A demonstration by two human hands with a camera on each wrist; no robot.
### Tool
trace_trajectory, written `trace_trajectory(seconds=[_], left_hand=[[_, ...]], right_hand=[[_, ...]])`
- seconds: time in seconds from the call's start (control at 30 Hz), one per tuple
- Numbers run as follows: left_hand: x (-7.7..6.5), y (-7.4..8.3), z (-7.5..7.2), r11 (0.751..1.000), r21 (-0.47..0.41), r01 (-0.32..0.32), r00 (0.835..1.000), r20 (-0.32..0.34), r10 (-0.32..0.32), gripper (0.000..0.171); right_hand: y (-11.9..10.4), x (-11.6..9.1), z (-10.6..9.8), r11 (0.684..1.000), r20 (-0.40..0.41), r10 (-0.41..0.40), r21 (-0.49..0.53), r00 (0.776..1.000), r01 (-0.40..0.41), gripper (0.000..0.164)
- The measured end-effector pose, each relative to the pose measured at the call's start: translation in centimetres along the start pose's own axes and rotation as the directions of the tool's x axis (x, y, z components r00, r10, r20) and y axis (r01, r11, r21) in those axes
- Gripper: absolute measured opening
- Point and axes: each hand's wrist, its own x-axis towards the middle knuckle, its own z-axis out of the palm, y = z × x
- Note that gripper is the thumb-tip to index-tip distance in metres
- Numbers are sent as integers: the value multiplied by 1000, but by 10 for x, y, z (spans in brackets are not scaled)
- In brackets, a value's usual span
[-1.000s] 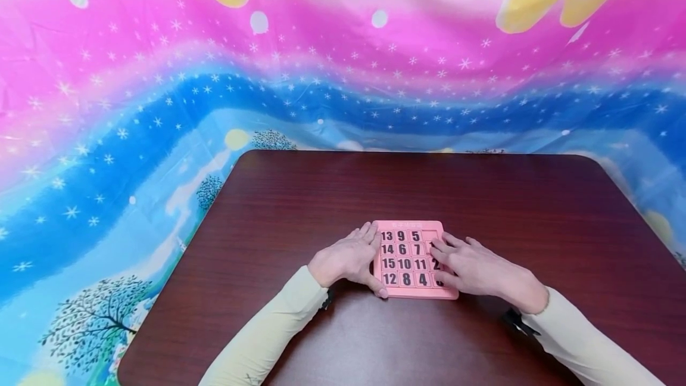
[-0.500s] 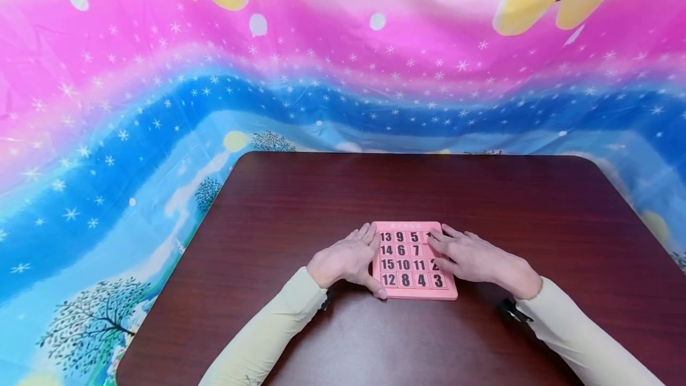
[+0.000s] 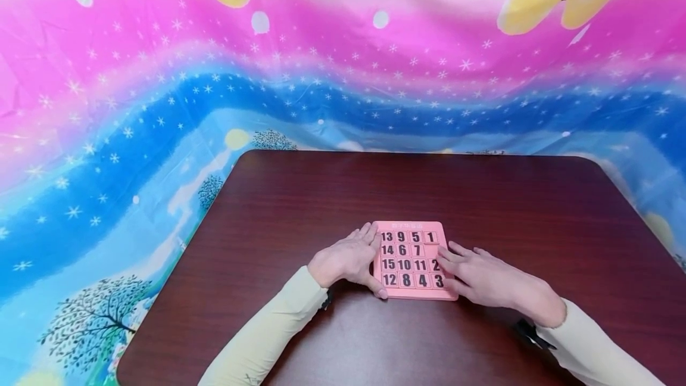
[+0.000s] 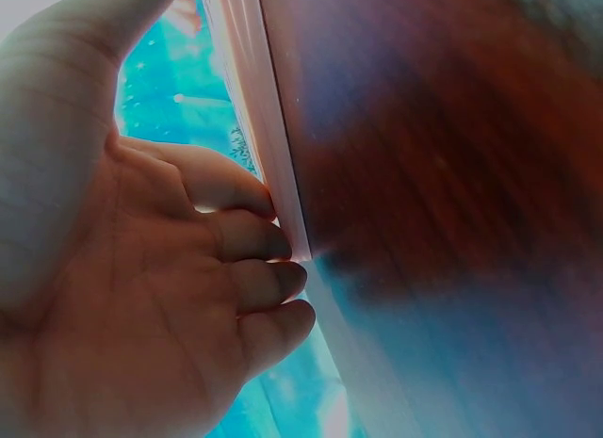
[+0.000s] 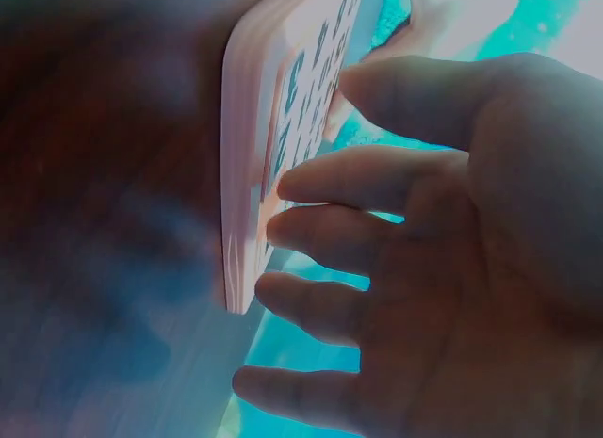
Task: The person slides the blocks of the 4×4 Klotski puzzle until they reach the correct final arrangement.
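A pink number slide puzzle [image 3: 412, 294] lies flat on the table, its tiles printed with black numerals. The 1 tile [image 3: 430, 237] sits in the top right corner, and a vacant slot shows just below it, beside the 7. My left hand [image 3: 345, 260] rests along the left edge, fingers at the far corner and thumb at the near one. In the left wrist view its fingertips touch the puzzle's side [image 4: 283, 165]. Over the right edge, my right hand [image 3: 485, 276] has its fingers extended, partly covering the 2 tile [image 3: 435, 265]. The right wrist view shows those fingers spread near the puzzle's rim [image 5: 243, 174].
The puzzle and hands are on a dark reddish-brown table [image 3: 321, 189] with rounded far corners. Behind it hangs a colourful cloth backdrop [image 3: 332, 64] in pink and blue. Pale sleeves [image 3: 273, 335] cover both forearms.
The 1 tile has slid up into the top right slot, leaving the gap beneath it. My right hand reached up over it, then drew back right and nearer. The left hand stays put.
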Motion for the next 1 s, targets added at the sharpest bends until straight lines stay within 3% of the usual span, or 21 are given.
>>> trace_trajectory(seconds=[0.4, 0.83, 1.0], left_hand=[[0, 0, 1, 1000, 1, -3, 1000, -18, 3, 130], [-1, 0, 0, 1000, 6, 1, 1000, -7, -1, 130], [0, 0, 0, 1000, 3, 3, 1000, -11, -3, 129]], right_hand=[[-13, -9, -1, 1000, 36, 2, -2, 999, -2, 49], [-13, -9, 2, 998, -32, -18, -52, 999, 16, 45], [-14, -9, 2, 998, -19, -13, -55, 1000, 12, 46]])
